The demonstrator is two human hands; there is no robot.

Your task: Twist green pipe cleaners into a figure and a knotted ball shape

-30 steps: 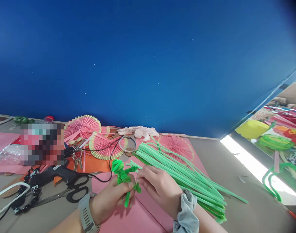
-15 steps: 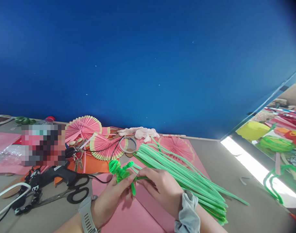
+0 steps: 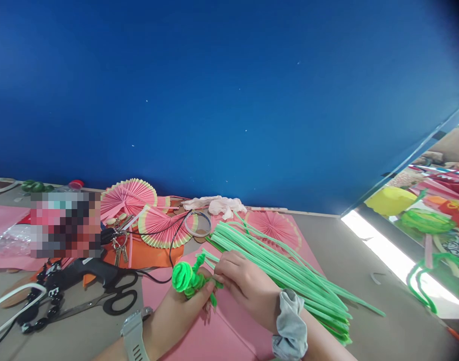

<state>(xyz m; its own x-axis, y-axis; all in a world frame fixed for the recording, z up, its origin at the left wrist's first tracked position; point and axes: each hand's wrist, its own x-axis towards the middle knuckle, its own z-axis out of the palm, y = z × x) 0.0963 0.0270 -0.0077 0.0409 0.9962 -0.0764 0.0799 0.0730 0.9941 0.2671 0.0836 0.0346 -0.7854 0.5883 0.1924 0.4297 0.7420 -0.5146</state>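
Blue wall [image 3: 229,100] above; lower centre, I'm observing left hand [image 3: 178,316] gripping green figure [image 3: 182,277], seemingly steadying it for right hand's [image 3: 248,286] pinching.

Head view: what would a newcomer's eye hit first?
Probably the plain blue panel, which fills the upper half. Next, the bright green coiled piece held in the left hand, low and near center, with the right hand's fingers at its lower end. Then the long green fuzzy stems bundled beyond the right hand, and the pink pleated fans near the panel's foot.
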